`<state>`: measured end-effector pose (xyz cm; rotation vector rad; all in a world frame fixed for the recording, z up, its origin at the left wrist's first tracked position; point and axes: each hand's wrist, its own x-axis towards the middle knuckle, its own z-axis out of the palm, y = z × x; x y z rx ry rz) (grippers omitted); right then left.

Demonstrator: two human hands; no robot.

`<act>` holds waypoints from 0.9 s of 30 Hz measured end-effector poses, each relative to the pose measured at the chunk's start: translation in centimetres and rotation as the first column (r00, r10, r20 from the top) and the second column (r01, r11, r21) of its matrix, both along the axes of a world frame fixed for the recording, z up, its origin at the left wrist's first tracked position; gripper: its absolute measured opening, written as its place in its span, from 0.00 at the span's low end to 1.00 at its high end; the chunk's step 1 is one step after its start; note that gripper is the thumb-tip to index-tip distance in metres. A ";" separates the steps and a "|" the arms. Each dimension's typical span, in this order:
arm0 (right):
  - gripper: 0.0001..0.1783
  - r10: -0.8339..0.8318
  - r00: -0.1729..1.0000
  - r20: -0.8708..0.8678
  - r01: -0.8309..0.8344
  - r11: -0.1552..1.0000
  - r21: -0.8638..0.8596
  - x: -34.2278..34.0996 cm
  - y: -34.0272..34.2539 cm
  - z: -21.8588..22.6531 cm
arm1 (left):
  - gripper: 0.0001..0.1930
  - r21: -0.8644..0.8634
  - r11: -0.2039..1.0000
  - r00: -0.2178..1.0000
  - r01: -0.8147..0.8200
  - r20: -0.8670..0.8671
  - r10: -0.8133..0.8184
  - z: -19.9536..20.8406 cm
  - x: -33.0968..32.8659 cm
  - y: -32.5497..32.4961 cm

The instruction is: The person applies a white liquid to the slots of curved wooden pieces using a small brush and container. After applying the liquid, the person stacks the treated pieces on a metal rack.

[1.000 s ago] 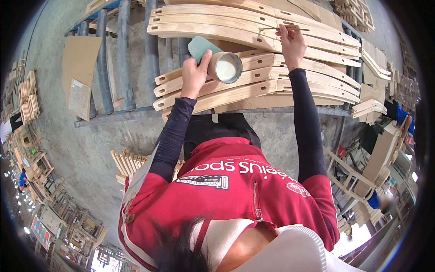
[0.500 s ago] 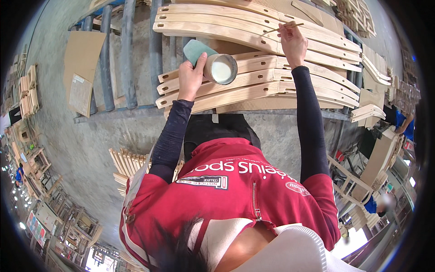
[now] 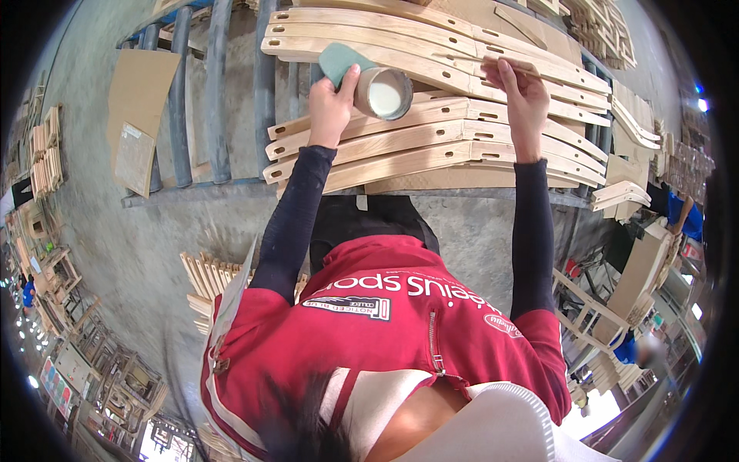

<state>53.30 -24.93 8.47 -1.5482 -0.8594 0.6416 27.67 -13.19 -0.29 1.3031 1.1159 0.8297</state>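
My left hand [image 3: 331, 112] is closed around a round cup [image 3: 365, 86] holding a white liquid [image 3: 384, 98]. A flat green piece with rounded corners [image 3: 339, 61] sticks out between the cup and that hand; what it is, I cannot tell. Pinched in my right hand [image 3: 525, 100] is a thin wooden stick [image 3: 466, 58], its tip pointing left. Both hands are above curved pale wooden slats [image 3: 385, 142] with slotted holes, laid side by side. The stick's tip is over the farther slats [image 3: 369, 48]; whether it touches them, I cannot tell.
The slats lie on a rack with grey rollers [image 3: 219, 100]. A cardboard sheet [image 3: 142, 85] rests on its left end. Small curved wooden pieces [image 3: 620, 194] sit at the right end. Wooden parts [image 3: 202, 281] are stacked on the floor behind my left arm. A person in blue [image 3: 683, 215] is far right.
My right hand with the stick has moved right and nearer to me, and has turned. The left hand has lifted the cup slightly away and to the right.
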 end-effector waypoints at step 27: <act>0.09 -0.095 0.819 -0.565 -0.027 0.979 -0.204 -2.6 -2.6 -0.6 | 0.21 -0.106 0.994 0.991 0.023 0.135 -0.008 2.3 4.0 0.3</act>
